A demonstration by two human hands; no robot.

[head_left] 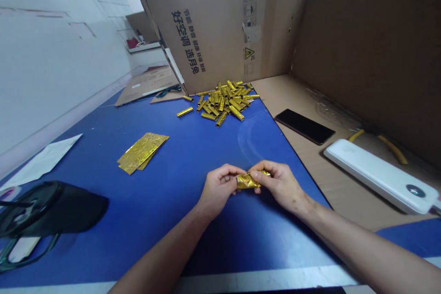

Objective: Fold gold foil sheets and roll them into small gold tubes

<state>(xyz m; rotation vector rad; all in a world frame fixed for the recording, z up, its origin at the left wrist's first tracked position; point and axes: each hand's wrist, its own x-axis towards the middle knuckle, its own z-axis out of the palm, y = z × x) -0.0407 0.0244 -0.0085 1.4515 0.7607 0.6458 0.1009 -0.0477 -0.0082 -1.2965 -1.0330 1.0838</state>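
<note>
Between both hands, a piece of gold foil paper [245, 182] is partly rolled or folded, low over the blue table. My left hand [219, 187] pinches its left end with thumb and fingers. My right hand [276, 181] grips the right end, thumb pressed on top; its fingertips are partly hidden behind the foil. Farther back lies a heap of small gold foil tubes [225, 101], with one gold tube [185, 112] lying apart to its left. On the left of the table rests a stack of flat gold foil sheets [143, 151].
A dark lidded cup [76, 206] with a handle stands at the left, near a white paper [44, 161]. On the cardboard at right lie a black phone [305, 126] and a white power bank [379, 177]. Tall cardboard panels [220, 27] rise behind.
</note>
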